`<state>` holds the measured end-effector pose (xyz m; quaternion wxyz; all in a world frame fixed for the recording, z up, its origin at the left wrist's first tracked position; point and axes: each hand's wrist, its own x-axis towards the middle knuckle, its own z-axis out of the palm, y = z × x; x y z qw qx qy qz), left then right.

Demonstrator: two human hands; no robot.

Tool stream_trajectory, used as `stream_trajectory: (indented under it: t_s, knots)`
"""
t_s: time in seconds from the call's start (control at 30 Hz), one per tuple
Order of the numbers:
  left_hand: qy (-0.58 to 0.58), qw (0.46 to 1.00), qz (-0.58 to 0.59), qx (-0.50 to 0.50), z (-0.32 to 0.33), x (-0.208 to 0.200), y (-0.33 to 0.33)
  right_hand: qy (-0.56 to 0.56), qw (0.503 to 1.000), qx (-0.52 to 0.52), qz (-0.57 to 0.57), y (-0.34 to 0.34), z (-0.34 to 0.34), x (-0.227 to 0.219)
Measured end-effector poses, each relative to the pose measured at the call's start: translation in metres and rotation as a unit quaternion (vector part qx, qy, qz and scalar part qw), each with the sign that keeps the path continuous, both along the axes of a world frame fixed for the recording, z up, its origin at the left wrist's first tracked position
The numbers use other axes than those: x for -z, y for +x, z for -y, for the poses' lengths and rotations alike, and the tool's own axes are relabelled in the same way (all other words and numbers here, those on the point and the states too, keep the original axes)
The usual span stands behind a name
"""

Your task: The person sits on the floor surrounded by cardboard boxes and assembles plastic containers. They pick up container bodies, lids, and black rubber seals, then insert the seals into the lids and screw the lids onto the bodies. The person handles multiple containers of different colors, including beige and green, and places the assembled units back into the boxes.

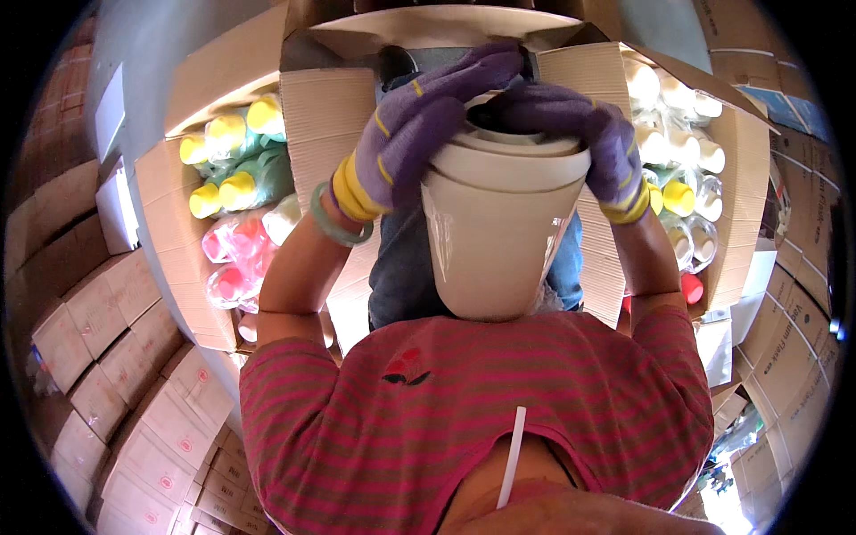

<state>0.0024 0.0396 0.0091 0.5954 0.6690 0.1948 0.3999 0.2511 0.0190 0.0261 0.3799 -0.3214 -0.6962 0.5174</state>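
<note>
A large cream container [499, 241], tapered and glossy with a stepped collar, stands upright between my knees, close against my shirt. Both my hands wear purple knit gloves with yellow cuffs. My left hand [415, 120] curves round the left side of the container's top, its fingers reaching over to the far side. From the right, my right hand [580, 134] wraps over the same top, its fingertips near the middle. Between the hands shows a dark part [486, 116] at the top; what it is I cannot make out.
An open carton [160, 196] on the left holds plastic-wrapped bottles with yellow and pink tops. Another open carton [744, 205] on the right holds mostly white-topped ones. Stacked cardboard boxes [134, 312] line the left, and more boxes [794, 330] stand at the right.
</note>
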Motion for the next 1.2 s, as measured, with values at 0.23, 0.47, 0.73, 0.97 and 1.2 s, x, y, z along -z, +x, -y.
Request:
stream_trajectory:
  t_s: [0.23,0.47,0.73,0.97,1.2]
  knots:
    - [-0.123,0.992,-0.016,0.027,-0.024,0.025,-0.003,0.098,0.980,0.009,0.171,-0.006,0.029,-0.056]
    - [0.150,0.987,-0.057,0.032,-0.028,0.016,0.006,0.238,0.937,-0.080,0.243,0.020,0.033,-0.009]
    - [0.022,0.998,-0.034,0.051,-0.022,-0.002,0.006,0.193,0.976,-0.060,0.076,0.006,0.006,-0.026]
    - [0.105,0.989,-0.047,0.089,-0.017,-0.022,0.012,-0.111,0.993,-0.016,-0.048,0.009,0.005,-0.004]
    - [0.121,0.989,-0.042,0.073,-0.033,-0.004,0.001,0.186,0.971,-0.052,0.142,-0.018,0.008,-0.049]
